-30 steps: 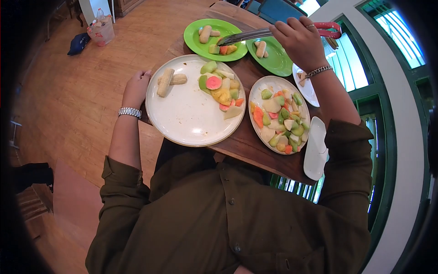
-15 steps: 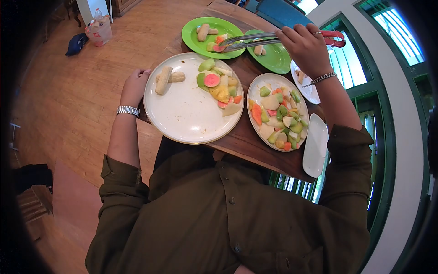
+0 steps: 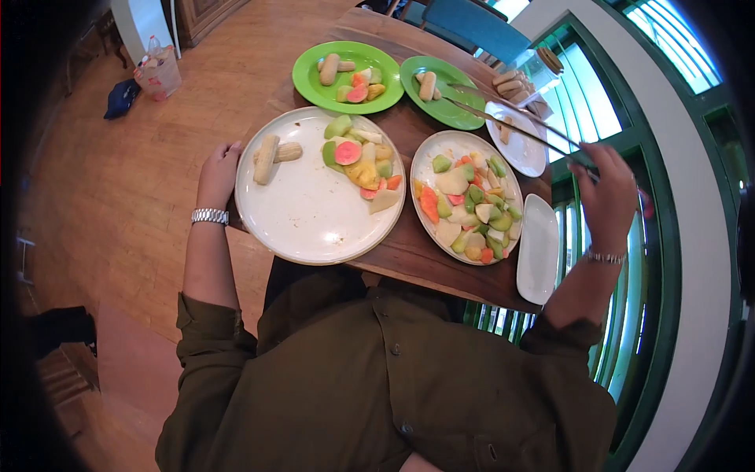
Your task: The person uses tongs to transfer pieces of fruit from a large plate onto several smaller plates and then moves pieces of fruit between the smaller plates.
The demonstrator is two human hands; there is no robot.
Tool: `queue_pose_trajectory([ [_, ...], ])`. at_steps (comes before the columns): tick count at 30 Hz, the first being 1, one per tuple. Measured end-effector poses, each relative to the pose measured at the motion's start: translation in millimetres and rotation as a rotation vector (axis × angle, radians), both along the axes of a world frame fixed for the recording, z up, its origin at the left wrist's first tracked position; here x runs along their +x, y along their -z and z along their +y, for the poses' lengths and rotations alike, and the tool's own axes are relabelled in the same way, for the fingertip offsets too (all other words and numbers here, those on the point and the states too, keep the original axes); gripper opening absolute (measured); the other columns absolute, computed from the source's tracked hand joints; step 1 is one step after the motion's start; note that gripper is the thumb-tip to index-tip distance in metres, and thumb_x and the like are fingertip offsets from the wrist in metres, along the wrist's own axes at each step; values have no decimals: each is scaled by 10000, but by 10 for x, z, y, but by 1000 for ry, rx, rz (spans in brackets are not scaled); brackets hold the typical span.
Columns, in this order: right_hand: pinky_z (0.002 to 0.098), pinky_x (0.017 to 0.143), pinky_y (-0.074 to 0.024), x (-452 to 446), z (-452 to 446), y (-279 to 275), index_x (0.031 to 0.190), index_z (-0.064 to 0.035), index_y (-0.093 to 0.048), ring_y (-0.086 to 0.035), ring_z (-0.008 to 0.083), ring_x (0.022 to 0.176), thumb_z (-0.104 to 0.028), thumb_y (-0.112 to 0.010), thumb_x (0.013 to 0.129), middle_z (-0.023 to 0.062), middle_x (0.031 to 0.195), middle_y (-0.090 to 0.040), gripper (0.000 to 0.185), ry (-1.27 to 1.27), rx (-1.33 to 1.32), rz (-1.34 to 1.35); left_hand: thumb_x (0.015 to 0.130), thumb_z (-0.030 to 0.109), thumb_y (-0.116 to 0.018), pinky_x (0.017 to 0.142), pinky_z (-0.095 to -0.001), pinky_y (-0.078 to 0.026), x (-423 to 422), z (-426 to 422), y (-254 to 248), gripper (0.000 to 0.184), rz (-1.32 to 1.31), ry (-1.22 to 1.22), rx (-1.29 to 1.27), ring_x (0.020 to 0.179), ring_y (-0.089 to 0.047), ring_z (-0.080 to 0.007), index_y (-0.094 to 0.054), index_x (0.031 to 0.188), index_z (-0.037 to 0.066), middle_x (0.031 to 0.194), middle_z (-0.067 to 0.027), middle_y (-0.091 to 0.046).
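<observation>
Head view shows the tongs (image 3: 507,125), arms spread, reaching over the darker green plate (image 3: 457,116) near the far edge of the table (image 3: 409,256), the right hand (image 3: 607,191) closed around them, the left hand (image 3: 217,176), grip unclear, at the large plate's (image 3: 307,212) left rim.

A warm-toned wooden floor (image 3: 236,79) is laid across the left side. A blue chair (image 3: 476,33) is placed beyond the wooden table (image 3: 346,33). Daylight is admitted through green-framed windows (image 3: 586,86) on the right, and beside them a pale wall (image 3: 692,197) is seen.
</observation>
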State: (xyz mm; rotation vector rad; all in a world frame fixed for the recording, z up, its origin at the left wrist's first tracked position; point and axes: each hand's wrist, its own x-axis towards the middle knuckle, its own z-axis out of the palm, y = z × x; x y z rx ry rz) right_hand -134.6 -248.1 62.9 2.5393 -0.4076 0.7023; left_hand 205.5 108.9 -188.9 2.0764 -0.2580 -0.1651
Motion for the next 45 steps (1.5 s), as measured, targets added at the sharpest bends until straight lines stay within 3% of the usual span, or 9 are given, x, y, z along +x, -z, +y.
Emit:
queue_pose_trajectory([
  [2,346,710,-507,-329,-7,147,1032,-57,-663,-651,247,771,-120,-705,791,89,930,-655,252,35,394,-104,945,341,-507,769,-373,-480,42,26,60,391,4,27,-18,845,-640,-313,-637,1000,-24,937,-211,-676],
  [5,336,650,-508,-724,74,267,1033,-30,-654,-649,236,719,-129,-684,829,96,909,-641,229,159,445,-124,956,336,-493,787,-366,-473,104,58,174,388,-25,36,-41,867,-634,-288,-629,1012,-23,960,-205,-673],
  [8,335,654,-502,-1002,40,343,1024,-38,-669,-646,232,720,-244,-694,843,84,895,-650,275,315,424,-86,975,305,-470,815,-347,-463,224,115,307,362,42,53,-101,906,-620,-247,-622,1067,-10,987,-179,-672],
  [14,354,678,-506,-1096,61,371,1014,-54,-676,-644,254,759,-316,-726,810,74,912,-663,336,463,443,-53,982,315,-478,854,-319,-459,152,82,197,408,52,36,-97,947,-615,-219,-603,1127,-46,1056,-170,-670],
  [19,373,770,-460,-1052,-12,507,992,-116,-678,-638,219,840,-222,-796,675,38,957,-672,355,175,165,70,985,315,-477,821,-317,-463,134,85,193,400,48,31,-149,885,-601,-199,-610,1101,-43,985,-153,-671],
  [26,369,826,-423,-828,49,347,1008,-113,-674,-622,188,899,-156,-785,664,16,971,-664,364,-41,-45,114,987,310,-475,796,-310,-463,175,112,195,386,36,68,-83,848,-600,-188,-621,1062,-40,931,-128,-677],
  [30,367,831,-422,-827,58,281,1020,-119,-672,-621,188,902,-147,-790,654,12,978,-662,386,-55,-57,141,988,311,-478,817,-311,-463,148,99,178,393,56,39,-94,883,-603,-195,-612,1101,-41,985,-138,-673],
  [37,378,870,-424,-1238,-97,174,1026,-139,-663,-610,197,936,-144,-814,645,11,1014,-660,410,279,-122,84,987,321,-487,851,-307,-460,124,97,171,417,89,20,-130,936,-602,-193,-597,1158,-43,1038,-152,-665],
  [45,390,881,-427,-1228,-179,327,992,-142,-661,-607,196,915,-141,-813,641,-2,985,-655,384,283,-10,205,988,321,-486,847,-295,-455,192,122,266,419,89,26,-133,918,-596,-182,-597,1156,-47,1012,-134,-668],
])
